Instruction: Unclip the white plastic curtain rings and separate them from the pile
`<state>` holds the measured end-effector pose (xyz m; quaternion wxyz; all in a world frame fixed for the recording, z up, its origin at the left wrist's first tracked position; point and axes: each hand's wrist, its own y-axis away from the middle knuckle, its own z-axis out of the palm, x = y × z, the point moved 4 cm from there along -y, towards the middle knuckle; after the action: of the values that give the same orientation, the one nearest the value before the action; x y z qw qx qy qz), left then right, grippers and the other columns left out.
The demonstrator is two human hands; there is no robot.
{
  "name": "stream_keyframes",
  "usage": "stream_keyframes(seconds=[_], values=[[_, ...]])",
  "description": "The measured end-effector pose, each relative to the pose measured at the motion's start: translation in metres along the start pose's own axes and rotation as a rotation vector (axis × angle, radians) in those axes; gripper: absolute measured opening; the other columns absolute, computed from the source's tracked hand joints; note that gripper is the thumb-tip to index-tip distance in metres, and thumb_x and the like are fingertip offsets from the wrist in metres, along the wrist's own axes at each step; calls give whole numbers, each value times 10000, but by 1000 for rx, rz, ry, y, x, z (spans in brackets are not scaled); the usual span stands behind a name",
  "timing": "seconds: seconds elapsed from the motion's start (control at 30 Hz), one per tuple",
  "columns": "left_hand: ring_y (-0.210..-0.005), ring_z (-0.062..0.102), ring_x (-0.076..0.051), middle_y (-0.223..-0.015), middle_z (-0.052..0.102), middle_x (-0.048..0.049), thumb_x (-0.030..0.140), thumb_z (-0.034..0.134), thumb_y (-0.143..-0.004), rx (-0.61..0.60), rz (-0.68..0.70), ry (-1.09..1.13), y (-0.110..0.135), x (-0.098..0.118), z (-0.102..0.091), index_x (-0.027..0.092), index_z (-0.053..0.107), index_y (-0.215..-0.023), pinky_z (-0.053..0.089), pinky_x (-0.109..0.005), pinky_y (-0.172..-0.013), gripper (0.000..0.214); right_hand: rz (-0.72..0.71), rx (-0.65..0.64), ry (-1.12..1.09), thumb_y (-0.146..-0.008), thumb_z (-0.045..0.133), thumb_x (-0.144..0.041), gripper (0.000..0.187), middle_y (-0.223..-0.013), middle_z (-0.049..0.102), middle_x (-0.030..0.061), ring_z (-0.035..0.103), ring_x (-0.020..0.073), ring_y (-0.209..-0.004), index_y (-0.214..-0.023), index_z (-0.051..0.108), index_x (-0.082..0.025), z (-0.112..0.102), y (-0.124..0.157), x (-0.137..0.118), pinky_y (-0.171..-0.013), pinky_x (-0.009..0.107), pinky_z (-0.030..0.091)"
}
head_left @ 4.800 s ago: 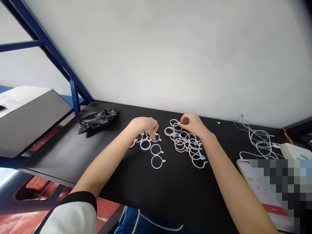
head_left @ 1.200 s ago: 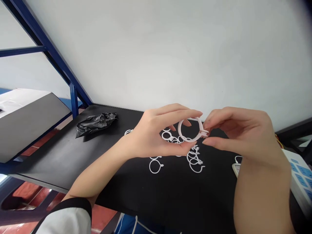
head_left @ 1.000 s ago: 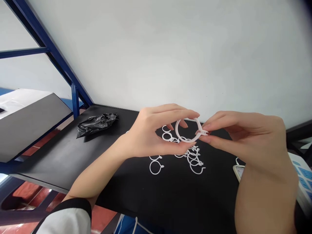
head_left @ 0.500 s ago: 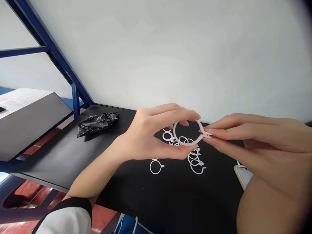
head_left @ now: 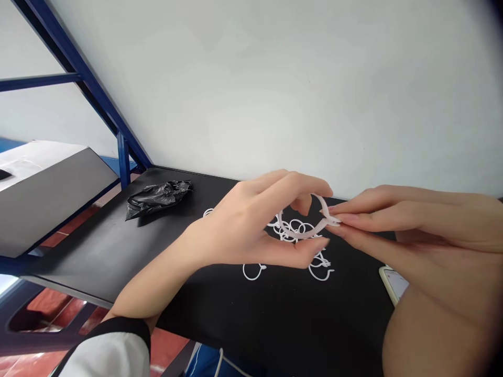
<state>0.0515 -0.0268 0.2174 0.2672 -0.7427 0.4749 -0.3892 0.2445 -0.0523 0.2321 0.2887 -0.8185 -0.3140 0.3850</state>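
Observation:
A white plastic curtain ring is held up above the black table, its small joined tab pointing right. My right hand pinches that tab between thumb and fingertips. Curved around the ring's left side is my left hand, open, with thumb and fingers spread; its thumb is just below the ring, and whether its upper fingers touch the rim is unclear. Behind and below lie several loose rings in a tangled group, partly hidden by my left hand. One separate ring shows under my left wrist.
A crumpled black plastic bag lies at the back left of the black table. A phone is partly hidden beside my right forearm. Blue metal framing rises at left, and a pale wall stands behind.
My left hand has loosened from the ring; its thumb and fingers have spread and shifted slightly right. My right hand keeps its pinch on the tab.

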Motion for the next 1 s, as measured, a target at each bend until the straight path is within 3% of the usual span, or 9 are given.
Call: stream_keyframes(seconds=[0.1,0.2,0.43,0.63,0.8,1.0], values=[[-651,630,-92,-780,669,3,464,720,-848,60,110,-38,-3,1,5,176,577,-1096,534,-211,-602,406,3,-6,8,-781,784,-320,74,-837,771,-23,706,213,-619,-804,767,-388,1,0,-1,-505,394,603],[-562,568,-79,-664,617,33,416,710,-865,143,200,-54,-5,2,7,179,568,-959,491,-203,-540,291,-3,-16,-5,-786,786,-341,37,-836,775,-18,707,201,-605,-795,764,-370,4,0,-5,-499,371,599],[-519,549,-77,-654,637,44,279,590,-881,158,223,-125,-5,5,4,226,542,-851,472,-210,-495,78,34,-1,31,-819,752,-318,79,-800,773,-38,717,198,-631,-847,767,-390,8,0,-12,-569,354,632],[-500,533,-74,-624,621,49,269,577,-885,155,238,-148,-6,6,3,222,539,-837,478,-208,-493,77,-73,-53,174,-851,720,-429,194,-990,785,-45,757,205,-774,-1038,758,-396,0,15,-13,-670,334,660],[-525,545,-72,-632,615,51,307,627,-891,188,256,-112,-5,5,3,199,546,-847,502,-204,-535,142,-28,-65,321,-919,656,-309,158,-1030,775,-82,760,173,-827,-1017,761,-375,-5,20,-17,-693,273,655],[-563,580,-81,-657,616,49,308,669,-879,180,252,-100,-4,5,3,196,547,-849,516,-211,-563,168,-89,-72,276,-901,681,-252,172,-1010,781,-55,765,197,-799,-1026,764,-336,-3,16,-21,-644,293,644]])
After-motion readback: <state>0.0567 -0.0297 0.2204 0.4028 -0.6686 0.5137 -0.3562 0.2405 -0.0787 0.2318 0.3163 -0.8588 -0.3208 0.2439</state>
